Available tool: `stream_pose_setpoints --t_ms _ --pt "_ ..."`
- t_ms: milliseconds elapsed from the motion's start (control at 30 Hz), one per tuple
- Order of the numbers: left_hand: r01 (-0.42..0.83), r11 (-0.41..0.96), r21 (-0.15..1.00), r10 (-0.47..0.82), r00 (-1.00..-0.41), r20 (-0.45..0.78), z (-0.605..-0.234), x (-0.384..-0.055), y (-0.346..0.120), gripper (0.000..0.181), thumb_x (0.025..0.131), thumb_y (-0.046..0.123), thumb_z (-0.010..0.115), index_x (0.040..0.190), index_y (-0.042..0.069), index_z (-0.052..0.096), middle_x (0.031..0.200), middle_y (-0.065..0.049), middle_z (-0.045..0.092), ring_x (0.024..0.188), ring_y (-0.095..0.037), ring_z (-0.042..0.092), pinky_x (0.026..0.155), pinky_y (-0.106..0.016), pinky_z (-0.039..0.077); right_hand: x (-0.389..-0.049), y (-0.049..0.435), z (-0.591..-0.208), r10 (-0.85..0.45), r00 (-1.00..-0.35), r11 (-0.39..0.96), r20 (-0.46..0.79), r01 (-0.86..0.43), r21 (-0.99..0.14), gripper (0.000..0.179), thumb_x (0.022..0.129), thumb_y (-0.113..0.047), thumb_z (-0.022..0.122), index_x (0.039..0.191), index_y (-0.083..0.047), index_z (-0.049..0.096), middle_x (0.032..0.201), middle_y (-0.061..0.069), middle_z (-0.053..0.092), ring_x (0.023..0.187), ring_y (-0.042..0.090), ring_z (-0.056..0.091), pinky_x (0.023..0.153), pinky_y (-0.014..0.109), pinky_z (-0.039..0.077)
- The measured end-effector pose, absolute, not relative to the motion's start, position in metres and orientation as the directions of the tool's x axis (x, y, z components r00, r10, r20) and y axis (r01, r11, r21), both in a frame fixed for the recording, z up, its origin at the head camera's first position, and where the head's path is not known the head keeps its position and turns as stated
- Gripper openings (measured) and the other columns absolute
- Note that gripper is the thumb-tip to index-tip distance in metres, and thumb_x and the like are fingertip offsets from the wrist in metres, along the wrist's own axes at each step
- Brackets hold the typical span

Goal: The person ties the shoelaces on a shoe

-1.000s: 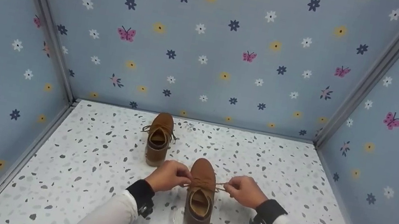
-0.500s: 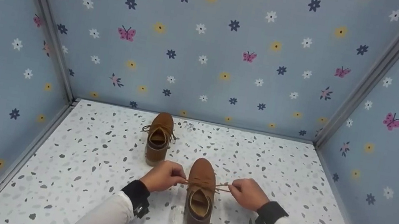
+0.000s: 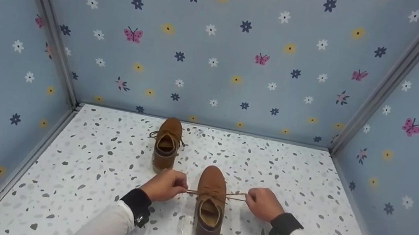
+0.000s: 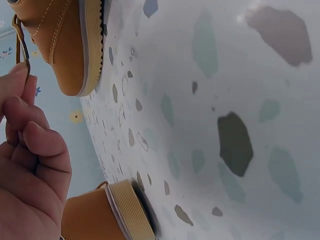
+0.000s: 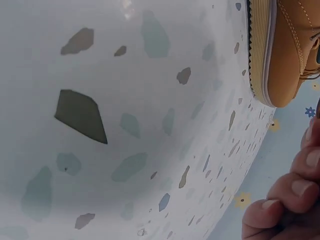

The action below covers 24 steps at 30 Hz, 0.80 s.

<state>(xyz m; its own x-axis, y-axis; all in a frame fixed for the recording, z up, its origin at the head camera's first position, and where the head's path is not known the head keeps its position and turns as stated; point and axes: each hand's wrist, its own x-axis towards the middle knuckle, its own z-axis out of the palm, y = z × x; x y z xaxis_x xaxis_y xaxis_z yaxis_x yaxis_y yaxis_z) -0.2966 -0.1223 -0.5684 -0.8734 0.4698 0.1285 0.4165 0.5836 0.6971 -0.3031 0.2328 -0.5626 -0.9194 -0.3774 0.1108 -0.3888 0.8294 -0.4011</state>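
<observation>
A brown lace-up shoe (image 3: 214,180) stands upright on the speckled surface, toe pointing away from me. My left hand (image 3: 166,185) pinches a shoelace (image 3: 192,192) between thumb and finger, drawn out left of the shoe. In the left wrist view the lace (image 4: 26,56) runs from the shoe (image 4: 70,55) into the fingertips. On the other side my right hand (image 3: 264,204), fingers curled, grips lace strands (image 3: 236,199) stretched out to the right. The right wrist view shows that hand's fingers (image 5: 295,192) at its edge, their grip mostly out of frame.
A second brown shoe (image 3: 170,128), its laces hanging out at both sides, stands farther back on the left, close behind my left hand. Blue floral panels (image 3: 217,72) with grey frame strips (image 3: 48,14) enclose the white speckled surface (image 3: 101,201) on the left, back and right.
Both hands have moved apart, the left one leftward and the right one slightly rightward. More lace now shows on each side of the near shoe. Both shoes stay where they were.
</observation>
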Motion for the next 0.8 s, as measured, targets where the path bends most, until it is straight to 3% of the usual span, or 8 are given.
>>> stream_pose_setpoints --t_ms 500,800 --pt "0.386 0.578 0.719 0.497 -0.865 0.065 -0.571 -0.291 -0.135 0.012 0.091 0.006 0.075 0.081 0.012 0.07 0.076 0.003 0.066 0.069 -0.008 0.057 0.063 -0.025 0.049 -0.307 0.236 -0.573 -0.276 -0.959 0.847 0.062 -0.273 -0.455 0.043 0.097 -0.01 0.06 0.06 -0.021 0.04 0.058 -0.009 0.037 0.055 0.009 0.036 0.056 0.025 0.031" --pt "0.314 0.55 0.774 0.418 -0.906 0.07 -0.574 -0.29 -0.131 0.007 0.09 0.006 0.076 0.086 0.01 0.073 0.083 0.0 0.071 0.073 -0.009 0.06 0.066 -0.024 0.052 -0.305 0.231 -0.577 -0.212 -0.977 0.856 0.025 -0.198 -0.477 0.041 0.099 -0.014 0.059 0.062 -0.019 0.044 0.06 -0.007 0.042 0.058 0.011 0.042 0.059 0.028 0.035"
